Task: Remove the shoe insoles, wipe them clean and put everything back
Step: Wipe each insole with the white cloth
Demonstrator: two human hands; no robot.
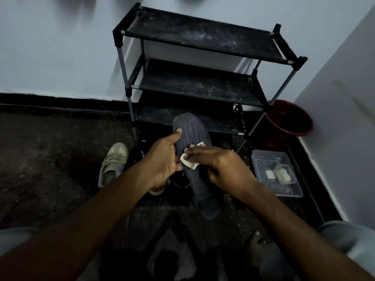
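Note:
A dark blue-grey insole is held up in front of the shoe rack, toe end away from me. My left hand grips its left edge, thumb on top. My right hand presses a small white wipe onto the insole's middle with its fingertips. A beige sneaker lies on the floor to the left. Under my hands a dark shoe with white lettering is partly hidden, and dark shoes or insoles lie near my feet, hard to make out.
A black three-shelf shoe rack stands against the wall. A red bucket sits at its right. A clear plastic box with folded wipes rests on the floor by the right wall. The floor is dark and dim.

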